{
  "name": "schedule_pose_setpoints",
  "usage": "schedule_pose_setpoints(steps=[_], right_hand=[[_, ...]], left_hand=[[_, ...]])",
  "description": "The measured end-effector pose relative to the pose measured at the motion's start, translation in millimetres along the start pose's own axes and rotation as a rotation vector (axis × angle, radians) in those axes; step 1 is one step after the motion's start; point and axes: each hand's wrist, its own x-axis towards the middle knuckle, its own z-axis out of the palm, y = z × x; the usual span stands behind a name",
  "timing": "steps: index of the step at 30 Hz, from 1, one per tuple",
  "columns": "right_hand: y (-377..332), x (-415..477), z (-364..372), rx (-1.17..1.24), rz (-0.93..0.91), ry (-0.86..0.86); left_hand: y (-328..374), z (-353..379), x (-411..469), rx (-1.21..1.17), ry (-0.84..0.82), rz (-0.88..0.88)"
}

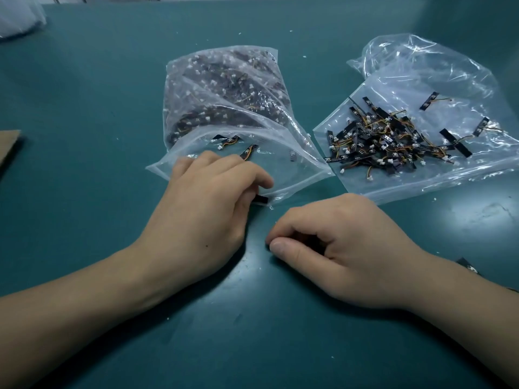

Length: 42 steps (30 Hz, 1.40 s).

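Observation:
A clear plastic bag (224, 88), stuffed with small black strip boards with wires and white connectors, lies in the middle of the green table (98, 94), its mouth open toward me. My left hand (207, 203) rests on the bag's open lip, fingers curled, pinching a black strip (260, 199) at the edge. My right hand (337, 248) lies on the table just in front of the bag, fingers curled with the thumb against the forefinger; something dark shows inside the curl. A pile of the same strips (379, 138) lies on a second bag (421, 66) to the right.
One loose black strip (467, 265) lies by my right forearm. A piece of brown cardboard (8, 147) sits at the left edge, and white plastic (19, 18) at the far left corner. Small white crumbs dot the table.

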Motion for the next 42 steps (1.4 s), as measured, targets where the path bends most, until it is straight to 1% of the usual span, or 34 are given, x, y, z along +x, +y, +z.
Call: schedule_pose_setpoints(steps=[3,6,8,11,14,16,19,21,25,28,31,36,40,42], right_hand=[[3.1,0.1,2.2,0.073,0.047,0.108],[5.0,0.3,3.5,0.180,0.111,0.192],[4.7,0.5,3.9,0.200,0.124,0.200],[4.8,-0.4,5.9,0.189,0.141,0.210],[4.9,0.5,6.9,0.202,0.189,0.269],[4.8,0.9,6.7,0.222,0.202,0.293],[5.2,0.8,5.7,0.224,0.178,0.280],[5.7,0.4,5.2,0.221,0.158,0.275],[7.3,-1.7,3.2,0.330,0.126,0.359],[8.5,-0.9,1.2,0.428,0.134,0.436],[7.2,0.9,1.2,0.448,0.133,0.442],[7.3,0.2,1.9,0.404,0.135,0.385],[7.4,0.2,2.5,0.444,0.150,0.387],[7.9,0.3,2.5,0.417,0.148,0.374]], left_hand=[[0.0,0.6,-0.6,-0.082,0.127,0.018],[-1.5,-0.8,-0.2,-0.213,0.226,0.085],[-2.7,-1.0,-0.5,-0.261,0.234,0.124],[-4.7,-0.6,-0.5,-0.294,0.243,0.129],[-5.9,-0.2,-0.4,-0.442,0.263,0.090],[-5.4,0.4,-0.8,-0.509,0.241,0.122],[-3.5,1.2,-2.9,-0.470,0.163,0.215],[-2.8,-0.4,-3.3,-0.462,0.133,0.230],[-1.5,-4.3,-1.4,-0.458,0.135,0.178],[-0.7,-6.0,-0.9,-0.469,0.148,0.073],[1.2,-6.3,0.4,-0.507,0.118,0.004],[2.9,-7.7,0.6,-0.494,0.094,0.050],[3.1,-7.0,0.2,-0.438,0.085,0.058],[3.4,-7.0,0.3,-0.428,0.084,0.061]])
